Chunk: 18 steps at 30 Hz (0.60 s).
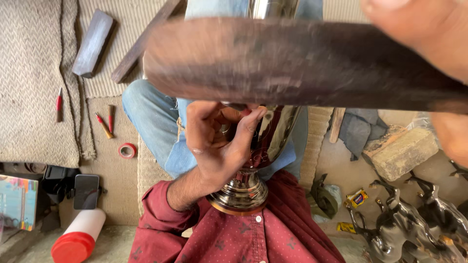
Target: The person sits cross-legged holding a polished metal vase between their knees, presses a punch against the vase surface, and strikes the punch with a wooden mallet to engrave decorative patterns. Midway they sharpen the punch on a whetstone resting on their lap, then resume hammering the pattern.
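The polished metal goblet lay across the person's lap, its round foot toward the red shirt and its bowl pointing away over the jeans. Its surface was mirror-bright, dark reflections running down the bowl, with a coppery band round the base and what looked like fine engraved lines beside the fingertips.

The left hand was curled close about the upper stem and bowl, fingers bent and pinched together as if pressing a small tool against the metal; I could not make out the tool itself. The right hand was up near the camera, gripping one end of a long dark wooden bar that hung blurred right above the left hand's knuckles.

To my eye the danger was plain: the bar sat so close over those fingers that a stroke off its mark could catch them, or glance off and dent or scratch the shine. The goblet, resting only on the lap and in one hand, could also roll.

Beyond the left hand, on the woven mat, lay a dark stone block, some red-handled tools, a ring of red tape and a phone. Below the right hand stood dark metal horse figures and a pale brick.
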Tool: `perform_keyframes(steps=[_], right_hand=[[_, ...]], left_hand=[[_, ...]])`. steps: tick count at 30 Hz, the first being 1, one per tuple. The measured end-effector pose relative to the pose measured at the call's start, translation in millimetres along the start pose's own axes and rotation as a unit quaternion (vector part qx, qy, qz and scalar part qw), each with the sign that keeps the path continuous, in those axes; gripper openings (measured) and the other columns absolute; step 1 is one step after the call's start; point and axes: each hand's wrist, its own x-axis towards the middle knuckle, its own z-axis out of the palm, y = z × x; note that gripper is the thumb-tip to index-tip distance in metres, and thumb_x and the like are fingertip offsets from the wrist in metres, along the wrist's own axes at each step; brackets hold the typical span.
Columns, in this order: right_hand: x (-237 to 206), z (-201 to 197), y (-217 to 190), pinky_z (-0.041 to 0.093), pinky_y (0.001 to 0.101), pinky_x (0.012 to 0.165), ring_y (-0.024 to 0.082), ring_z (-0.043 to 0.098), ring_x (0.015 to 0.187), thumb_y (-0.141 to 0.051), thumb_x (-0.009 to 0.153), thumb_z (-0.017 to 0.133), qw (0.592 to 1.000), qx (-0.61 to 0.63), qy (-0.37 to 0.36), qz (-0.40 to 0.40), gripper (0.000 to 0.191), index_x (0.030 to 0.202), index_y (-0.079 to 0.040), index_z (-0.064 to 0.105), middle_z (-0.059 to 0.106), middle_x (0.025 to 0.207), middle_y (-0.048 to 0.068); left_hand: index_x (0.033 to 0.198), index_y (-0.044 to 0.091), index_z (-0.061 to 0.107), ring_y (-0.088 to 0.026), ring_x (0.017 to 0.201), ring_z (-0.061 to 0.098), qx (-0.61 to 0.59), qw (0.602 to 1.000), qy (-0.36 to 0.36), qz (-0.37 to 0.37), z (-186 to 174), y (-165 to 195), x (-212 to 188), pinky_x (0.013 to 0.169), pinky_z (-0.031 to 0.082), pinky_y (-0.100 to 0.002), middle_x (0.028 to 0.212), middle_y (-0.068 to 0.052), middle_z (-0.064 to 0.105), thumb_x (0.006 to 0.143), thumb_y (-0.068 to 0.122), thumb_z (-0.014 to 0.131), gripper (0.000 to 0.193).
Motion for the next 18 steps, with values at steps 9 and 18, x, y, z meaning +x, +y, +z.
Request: perform_keyframes(steps=[9,18], right_hand=[[19,-26,-19,0.045,0.0342,0.056,0.016,0.052,0.060,0.001,0.077,0.069,0.998,-0.053,-0.038,-0.027,0.095,0.161,-0.027,0.034,0.057,0.080,0.006],[-47,19,-3,0.055,0.0292,0.063,0.016,0.066,0.073,0.005,0.085,0.070,0.972,0.127,0.122,0.157,0.080,0.155,-0.016,0.038,0.066,0.101,0.011]], left_hand=[[0.130,-0.001,0.056,-0.007,0.073,0.065,0.092,0.991,-0.099,-0.018,-11,11,26,0.065,0.054,-0.021,0.096,-0.011,0.071,0.098,-0.007,0.077,0.039],[0.137,0.002,0.058,-0.015,0.099,0.079,0.128,0.961,-0.229,0.088,-17,20,54,0.081,0.065,-0.025,0.117,-0.008,0.076,0.097,-0.002,0.076,0.044]])
